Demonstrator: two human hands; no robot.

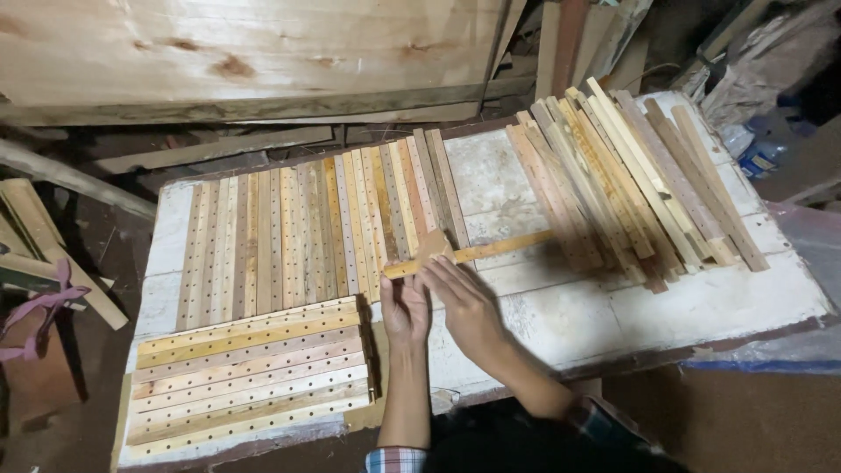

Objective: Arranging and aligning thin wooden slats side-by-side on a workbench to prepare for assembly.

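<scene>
A thin wooden slat (491,249) lies crosswise on the white worktable (701,302), its left end at my fingers. My left hand (405,308) and my right hand (464,298) both reach to that end and grip it between fingertips. Just left of the hands lies a row of drilled slats (324,223) laid side by side lengthways. Below that row sits a second group of drilled slats (250,372) laid crosswise near the front edge.
A loose heap of plain slats (631,175) covers the table's right back part. A large board (254,52) and timber offcuts lean behind the table. Scrap wood (53,254) and a pink strap (35,315) are at the left.
</scene>
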